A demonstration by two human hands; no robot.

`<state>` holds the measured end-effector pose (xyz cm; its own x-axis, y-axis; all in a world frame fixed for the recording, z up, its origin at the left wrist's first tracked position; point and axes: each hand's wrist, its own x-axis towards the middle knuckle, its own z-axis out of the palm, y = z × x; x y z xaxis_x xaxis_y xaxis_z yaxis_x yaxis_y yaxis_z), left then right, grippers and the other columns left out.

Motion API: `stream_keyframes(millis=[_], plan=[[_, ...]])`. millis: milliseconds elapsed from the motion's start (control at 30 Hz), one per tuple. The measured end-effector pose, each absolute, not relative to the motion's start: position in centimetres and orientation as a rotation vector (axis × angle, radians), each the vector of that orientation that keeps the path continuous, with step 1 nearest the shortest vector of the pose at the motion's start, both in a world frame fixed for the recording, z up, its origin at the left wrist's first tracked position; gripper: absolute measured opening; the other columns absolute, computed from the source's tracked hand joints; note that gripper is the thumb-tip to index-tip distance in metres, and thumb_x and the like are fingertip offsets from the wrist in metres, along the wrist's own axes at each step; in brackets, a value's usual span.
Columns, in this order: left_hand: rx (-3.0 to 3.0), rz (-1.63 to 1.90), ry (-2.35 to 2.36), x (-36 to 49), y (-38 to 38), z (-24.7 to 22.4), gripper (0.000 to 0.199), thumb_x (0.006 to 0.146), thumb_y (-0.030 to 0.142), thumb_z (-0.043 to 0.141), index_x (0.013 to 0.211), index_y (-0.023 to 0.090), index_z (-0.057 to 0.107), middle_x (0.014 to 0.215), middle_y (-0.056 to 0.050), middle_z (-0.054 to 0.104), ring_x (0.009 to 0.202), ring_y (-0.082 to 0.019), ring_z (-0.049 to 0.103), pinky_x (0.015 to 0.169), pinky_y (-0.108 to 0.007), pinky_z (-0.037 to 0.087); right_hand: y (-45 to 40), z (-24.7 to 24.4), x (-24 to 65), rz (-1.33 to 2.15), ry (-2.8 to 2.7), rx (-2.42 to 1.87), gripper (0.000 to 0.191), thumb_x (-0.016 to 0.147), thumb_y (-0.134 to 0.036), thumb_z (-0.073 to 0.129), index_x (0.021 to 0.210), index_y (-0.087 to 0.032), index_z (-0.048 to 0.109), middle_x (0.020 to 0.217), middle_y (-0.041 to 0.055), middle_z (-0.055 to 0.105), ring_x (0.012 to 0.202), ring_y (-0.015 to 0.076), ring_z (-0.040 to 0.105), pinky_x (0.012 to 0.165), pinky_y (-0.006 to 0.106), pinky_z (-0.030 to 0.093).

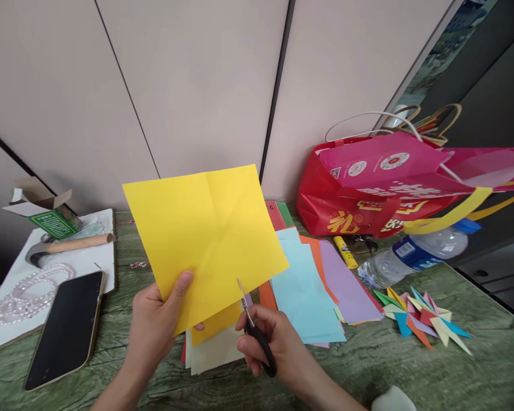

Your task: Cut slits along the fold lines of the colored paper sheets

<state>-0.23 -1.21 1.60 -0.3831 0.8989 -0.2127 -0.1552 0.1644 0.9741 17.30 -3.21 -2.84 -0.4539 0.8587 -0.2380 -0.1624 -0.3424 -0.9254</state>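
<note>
A square sheet of yellow paper [214,228] with faint diagonal creases is held up, tilted, over the table. My left hand [156,319] pinches its lower left part, thumb on the front face. My right hand [268,337] grips the scissors [257,337] by their black handles, and a blade lies over the front of the sheet at its lower edge. Whether the other blade is behind the paper is hidden. Below the sheet lie another yellow sheet [218,325] and pale sheets [218,351]. Light blue paper [308,297] lies to the right of them.
Orange and purple paper [346,285], a glue stick [345,253], a water bottle [415,254], folded paper stars [424,317] and a red bag [325,200] are on the right. At left are a phone [66,331], a hammer [75,245], pearl strands [29,294] and a small green box [55,220].
</note>
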Motion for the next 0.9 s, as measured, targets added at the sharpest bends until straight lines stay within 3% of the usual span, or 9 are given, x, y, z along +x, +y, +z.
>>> stream_keyframes(millis=[133,267,900], plan=[[0.822,1.335,1.499,-0.4,-1.3,0.9,0.026,0.060,0.041,0.071,0.061,0.016,0.064,0.049,0.001,0.065,0.033,-0.018,0.057,0.027,-0.028,0.046,-3.1,-2.6,17.3,1.858,-1.145,-0.961,0.054,0.054,-0.050,0.076,0.085,-0.018,0.047,0.057,-0.0055,0.052,0.048,0.0074,0.044,0.047,0.021,0.035],[0.874,1.277,1.475,-0.1,-1.5,0.7,0.028,0.061,0.043,0.070,0.064,0.016,0.064,0.045,0.002,0.064,0.031,-0.016,0.056,0.029,-0.026,0.045,-3.0,-1.8,17.4,1.828,-1.173,-0.914,0.052,0.054,-0.052,0.076,0.081,-0.016,0.048,0.066,-0.0007,0.054,0.058,0.0103,0.045,0.054,0.023,0.036],[0.835,1.259,1.420,0.0,-1.5,0.9,0.028,0.061,0.043,0.070,0.058,0.017,0.062,0.044,0.001,0.064,0.027,-0.019,0.055,0.024,-0.031,0.046,-2.9,-2.0,17.5,1.766,-1.259,-0.961,0.052,0.052,-0.060,0.072,0.070,-0.019,0.045,0.060,-0.0032,0.049,0.053,0.0096,0.041,0.048,0.023,0.031]])
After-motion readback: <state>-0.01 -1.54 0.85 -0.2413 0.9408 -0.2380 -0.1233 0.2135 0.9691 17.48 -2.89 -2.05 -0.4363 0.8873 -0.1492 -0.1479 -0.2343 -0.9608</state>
